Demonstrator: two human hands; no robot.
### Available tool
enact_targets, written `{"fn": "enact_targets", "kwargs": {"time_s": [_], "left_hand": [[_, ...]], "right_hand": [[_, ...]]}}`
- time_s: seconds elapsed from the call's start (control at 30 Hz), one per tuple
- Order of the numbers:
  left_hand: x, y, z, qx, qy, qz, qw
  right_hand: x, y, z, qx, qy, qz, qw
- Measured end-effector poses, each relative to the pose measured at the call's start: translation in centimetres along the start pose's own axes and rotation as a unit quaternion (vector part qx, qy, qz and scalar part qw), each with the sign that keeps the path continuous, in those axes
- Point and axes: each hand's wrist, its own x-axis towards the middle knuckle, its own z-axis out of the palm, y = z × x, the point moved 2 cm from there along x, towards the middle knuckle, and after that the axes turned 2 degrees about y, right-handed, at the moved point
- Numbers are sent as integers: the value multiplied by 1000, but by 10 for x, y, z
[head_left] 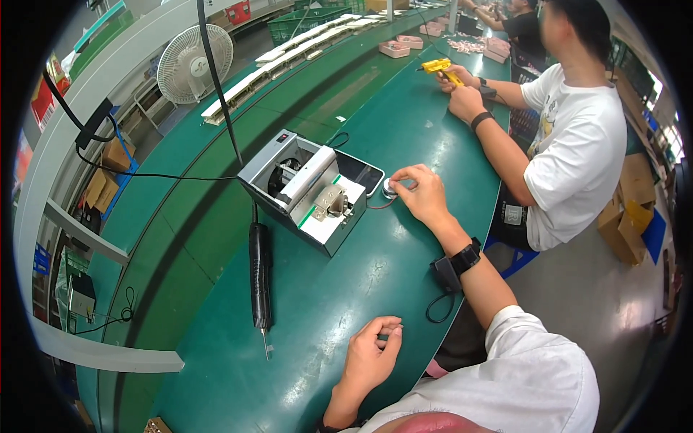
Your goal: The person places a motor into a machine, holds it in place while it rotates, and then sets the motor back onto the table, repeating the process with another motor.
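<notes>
My right hand [424, 196] pinches a small round silver-white part [389, 189] at the tabletop, beside the dark-screened phone [359, 174]. A thin red wire [380, 207] runs from that part toward the grey and black machine [303, 187]. The machine has an open top with a roller and a metal fitting at its near side. Closer to me, my left hand [372, 357] rests above the table with fingers loosely curled in and nothing visible in them. An electric screwdriver [260, 278], black with a thin bit, lies left of the machine.
The green workbench [346, 289] bends away to the far right. A person [570, 137] in a white shirt sits there, holding a yellow glue gun [442, 68]. White parts [281, 61] line the conveyor beyond, near a fan [193, 63]. Cables hang by the machine.
</notes>
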Motion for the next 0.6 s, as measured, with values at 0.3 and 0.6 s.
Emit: {"fn": "enact_targets", "kwargs": {"time_s": [0.3,0.6], "left_hand": [[-1,2,-2,5,0,-4,1000],[-2,0,-2,3,-4,-7,1000]], "right_hand": [[1,1,2,38,-26,16,999],[1,8,4,46,-10,-11,999]]}}
